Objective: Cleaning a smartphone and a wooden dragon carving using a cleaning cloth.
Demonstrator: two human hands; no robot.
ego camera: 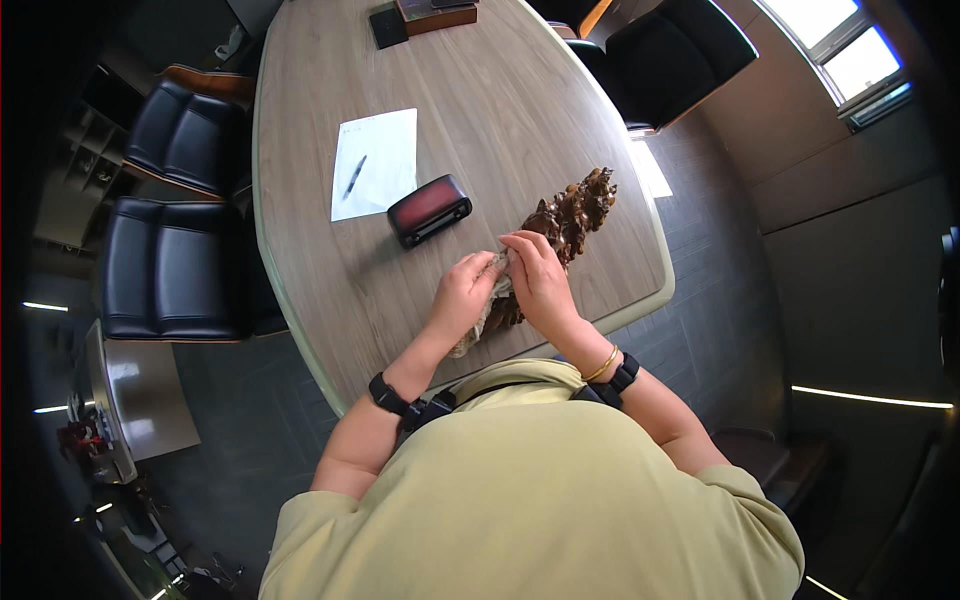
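A glossy dark-brown carved ornament (568, 216), apparently wood, lies slantwise near the front right of the table. Over its near part is a crumpled beige cloth (480, 324). My left hand (466, 291) pinches this cloth between thumb and fingers. From the other side my right hand (538, 276) bends over the ornament, its fingertips at the cloth's upper end. Both hands nearly meet there. My right hand hides the middle of the carving, and whether its fingers grip the cloth or only touch it is not clear.
Left of the carving stands a black-and-red case (429, 211), overlapping a white sheet of paper (382, 142) with a pen (355, 177) on it. A brown box (439, 18) and black notebook (388, 28) lie at the far end. Black chairs (176, 266) flank the wooden table (480, 97).
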